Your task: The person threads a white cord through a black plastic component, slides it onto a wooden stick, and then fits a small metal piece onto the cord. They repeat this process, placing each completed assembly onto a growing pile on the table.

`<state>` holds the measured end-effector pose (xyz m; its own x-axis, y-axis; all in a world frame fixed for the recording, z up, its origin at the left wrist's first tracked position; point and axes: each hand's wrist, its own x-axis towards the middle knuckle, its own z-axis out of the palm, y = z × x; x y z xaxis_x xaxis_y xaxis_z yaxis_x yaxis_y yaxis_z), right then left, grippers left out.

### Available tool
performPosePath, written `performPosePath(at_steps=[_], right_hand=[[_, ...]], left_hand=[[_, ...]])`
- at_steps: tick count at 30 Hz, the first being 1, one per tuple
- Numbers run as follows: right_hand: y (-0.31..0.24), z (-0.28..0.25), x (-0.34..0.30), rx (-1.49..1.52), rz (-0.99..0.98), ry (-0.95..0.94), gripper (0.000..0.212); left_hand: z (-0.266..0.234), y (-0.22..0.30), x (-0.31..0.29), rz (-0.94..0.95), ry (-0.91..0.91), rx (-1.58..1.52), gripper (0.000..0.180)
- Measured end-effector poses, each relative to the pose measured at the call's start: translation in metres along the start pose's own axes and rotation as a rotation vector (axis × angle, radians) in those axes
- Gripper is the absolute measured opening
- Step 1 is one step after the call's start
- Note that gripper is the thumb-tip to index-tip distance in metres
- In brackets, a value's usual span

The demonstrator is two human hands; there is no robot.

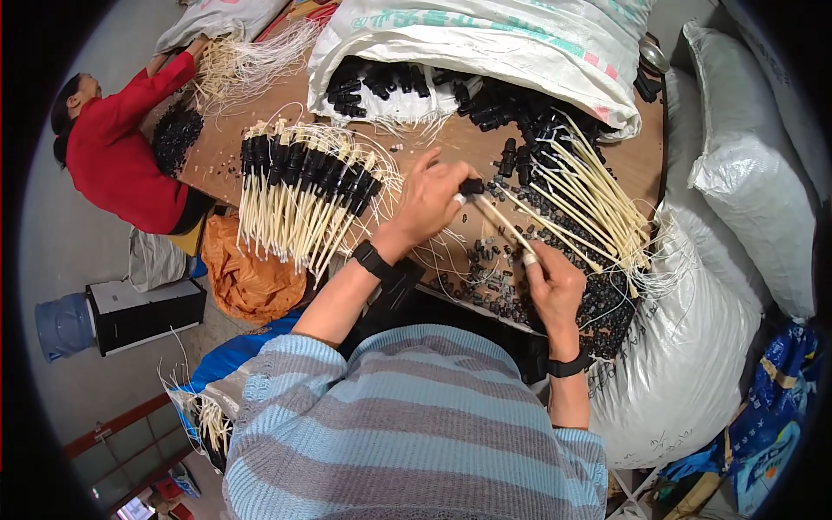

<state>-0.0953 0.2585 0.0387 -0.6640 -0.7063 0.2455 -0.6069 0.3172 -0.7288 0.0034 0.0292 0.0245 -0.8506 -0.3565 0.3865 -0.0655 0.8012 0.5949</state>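
Above the middle of the table, my left hand (431, 198) is closed around a short black plastic fitting (471, 186). My right hand (555, 277), lower and to the right, pinches a thin cream-coloured tube (505, 218) whose upper end meets or lies close to the fitting; the exact join is too small to make out. Beyond my right hand lies a loose bundle of similar cream tubes (598, 195) with white strings at their ends. Left of my left hand, a row of tubes with black fittings on them (303, 178) lies side by side.
Small dark pieces (598, 299) are scattered over the table's right side. A white woven sack (485, 30) spills black fittings at the back. Full white sacks (685, 338) crowd the right. At the far left, a person in red (130, 156) reaches into pale strands.
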Motion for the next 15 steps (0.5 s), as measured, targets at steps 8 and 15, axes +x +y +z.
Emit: performPosePath(at_steps=[8,15], right_hand=[[0.009,-0.011,-0.007,0.107,-0.002,-0.046,0.022],[0.008,-0.017,0.007,-0.069,-0.164,-0.095,0.015]], left_hand=[[0.003,-0.019,-0.01,-0.047,-0.05,-0.05,0.025],[-0.02,-0.016,-0.003,0.181,-0.225,0.235,0.03]])
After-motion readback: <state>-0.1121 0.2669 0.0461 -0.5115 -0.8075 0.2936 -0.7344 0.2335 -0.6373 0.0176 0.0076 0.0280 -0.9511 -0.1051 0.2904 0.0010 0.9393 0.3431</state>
